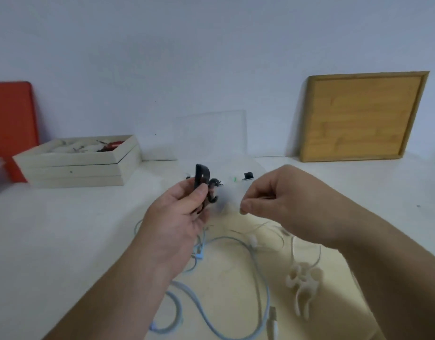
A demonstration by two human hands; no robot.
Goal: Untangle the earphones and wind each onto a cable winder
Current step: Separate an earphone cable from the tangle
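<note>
My left hand (pixel 179 217) is raised above the table and grips a black cable winder (pixel 201 177), with black earphone cable (pixel 212 190) bunched against its lower end. My right hand (pixel 272 200) hovers just to the right with thumb and forefinger pinched together; what it pinches is too thin to make out. On the table below lie a light blue cable (pixel 258 271) in wide loops, a thin white earphone cable (pixel 294 249), and a cream cable winder (pixel 303 283) at the right.
A clear plastic box (pixel 211 133) stands behind my hands with small parts inside. A pale wooden tray (pixel 76 165) sits at the back left before an orange board (pixel 10 123). A wooden frame (pixel 363 116) leans on the wall, back right.
</note>
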